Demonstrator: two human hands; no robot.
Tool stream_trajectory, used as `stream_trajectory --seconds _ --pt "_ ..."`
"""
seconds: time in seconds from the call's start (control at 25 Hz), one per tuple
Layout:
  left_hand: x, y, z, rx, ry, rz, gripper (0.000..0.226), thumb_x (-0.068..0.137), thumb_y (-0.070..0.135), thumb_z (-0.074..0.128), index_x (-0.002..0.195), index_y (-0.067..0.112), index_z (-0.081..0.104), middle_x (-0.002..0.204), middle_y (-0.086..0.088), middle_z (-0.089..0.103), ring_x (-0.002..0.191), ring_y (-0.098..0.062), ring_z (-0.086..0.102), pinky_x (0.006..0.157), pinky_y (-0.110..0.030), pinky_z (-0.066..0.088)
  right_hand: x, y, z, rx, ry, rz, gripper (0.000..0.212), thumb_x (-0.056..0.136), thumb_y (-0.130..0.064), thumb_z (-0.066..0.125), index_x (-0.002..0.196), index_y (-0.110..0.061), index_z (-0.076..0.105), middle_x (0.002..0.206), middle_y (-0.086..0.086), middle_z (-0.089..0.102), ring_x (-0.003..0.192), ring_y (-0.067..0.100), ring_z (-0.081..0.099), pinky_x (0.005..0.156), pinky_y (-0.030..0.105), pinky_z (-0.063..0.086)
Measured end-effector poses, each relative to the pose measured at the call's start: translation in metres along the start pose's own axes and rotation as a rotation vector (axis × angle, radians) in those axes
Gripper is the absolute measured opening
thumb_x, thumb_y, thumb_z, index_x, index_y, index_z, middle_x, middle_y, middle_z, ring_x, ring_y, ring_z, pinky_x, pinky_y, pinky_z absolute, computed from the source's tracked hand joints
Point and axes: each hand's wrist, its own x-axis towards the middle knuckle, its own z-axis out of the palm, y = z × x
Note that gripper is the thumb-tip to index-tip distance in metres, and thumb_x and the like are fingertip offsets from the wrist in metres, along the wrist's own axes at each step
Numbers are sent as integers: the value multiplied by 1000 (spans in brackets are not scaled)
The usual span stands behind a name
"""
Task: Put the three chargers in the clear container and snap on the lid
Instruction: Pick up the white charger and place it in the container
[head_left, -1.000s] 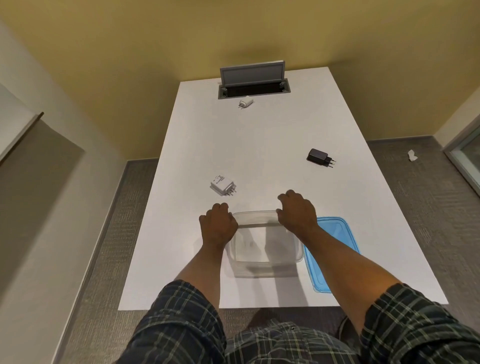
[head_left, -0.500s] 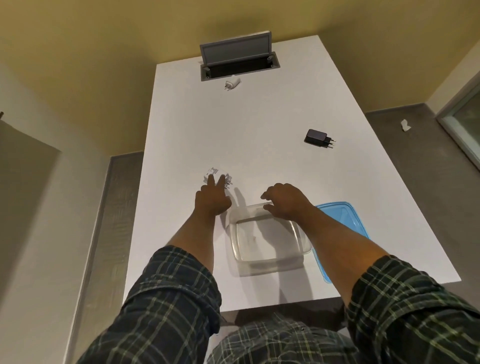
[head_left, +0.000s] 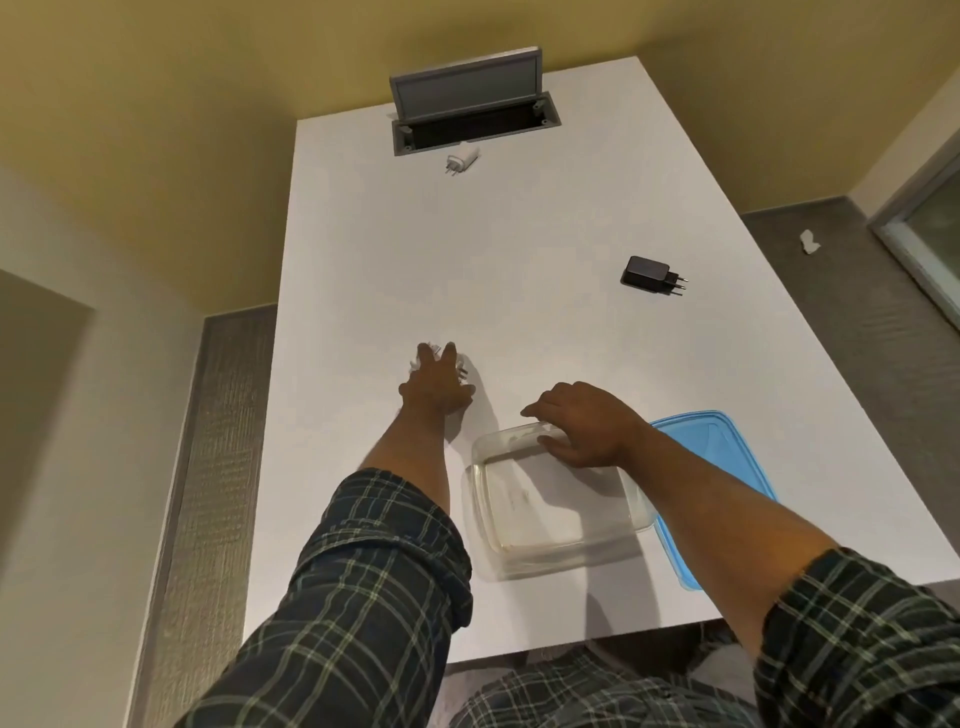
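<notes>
Nothing is packed yet: the clear container (head_left: 558, 499) sits empty, with its blue lid (head_left: 727, 467) at its 3 o'clock. The left hand (head_left: 436, 387) covers the nearest white charger (head_left: 418, 364) at 11 o'clock; whether it grips is unclear. The right hand (head_left: 582, 426) rests spread on the container's far rim. The black charger (head_left: 647, 273) at 1 o'clock and the small white charger (head_left: 462, 158) at 12 lie untouched.

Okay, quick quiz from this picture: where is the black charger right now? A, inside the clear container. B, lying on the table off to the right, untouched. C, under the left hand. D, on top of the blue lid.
B: the black charger lies alone on the white table, far from both hands, while the clear container holds no charger and the blue lid is bare.
</notes>
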Motion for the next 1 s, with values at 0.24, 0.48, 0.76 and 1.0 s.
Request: stream_trajectory --seconds 0.24,0.48,0.76,1.0 --pt "9 4 -3 -238 128 -51 51 92 38 64 133 16 43 137 -16 38 114 -40 59 95 -48 52 2 7 3 16 24 26 52 87 -35 62 136 -22 51 107 -3 68 96 21 60 82 35 50" --pt "7 2 3 -305 140 -127 69 91 40 67 145 15 32 140 -19 34 122 -48 54 94 -47 50 3 9 9 2 38 29 53 84 -36 63 135 -24 50 106 -5 68 95 19 60 81 34 52" --pt "-8 2 11 -312 53 -158 73 77 37 79 136 15 43 135 -15 36 121 -43 55 94 -42 52 -2 4 6 37 18 17 61 81 -35 66 138 -21 50 112 -3 66 99 20 60 84 35 52" --pt "-55 2 17 -375 204 -139 65 89 47 68 130 3 43 130 -19 52 120 -41 58 100 -46 50 -32 -13 -12 40 46 3 66 80 -35 66 141 -20 48 116 -4 63 103 18 57 86 33 49"
